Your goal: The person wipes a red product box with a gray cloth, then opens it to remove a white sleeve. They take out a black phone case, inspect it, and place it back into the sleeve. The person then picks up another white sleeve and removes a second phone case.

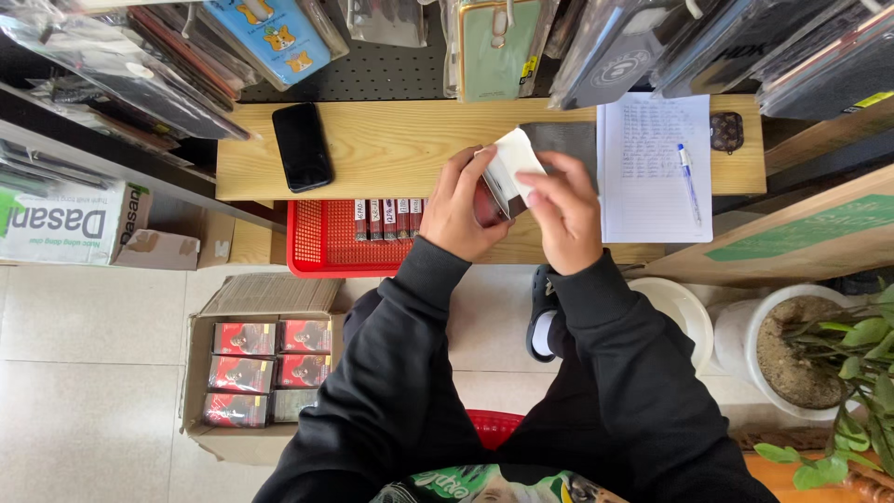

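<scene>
Boxes fill the cardboard carton (200, 373) on the floor below the wooden desk (400, 140): red-and-black small packs (244, 373) lie in two rows, with the carton flaps open. A red plastic basket (321, 244) sits just under the desk's front edge, and a row of slim red-and-white packs (386, 219) stands along its far side; the rest of its mesh floor shows bare. On the desk, a black phone (303, 146) lies to the left, well apart from the hands, and a sheet of handwritten paper (655, 168) with a blue pen (688, 183) lies to the right, its lower edge hanging past the desk's front edge. Bare wood shows between the phone and the hands. Hanging phone cases (494, 42) crowd the back of the desk. Over the desk's front edge, near its middle, both hands hold a small white-and-dark box (510, 172): the left hand (463, 210) has its fingers closed around the box's left side, and the right hand (563, 210) pinches its right side, fingers (535, 182) lying across the white face.
</scene>
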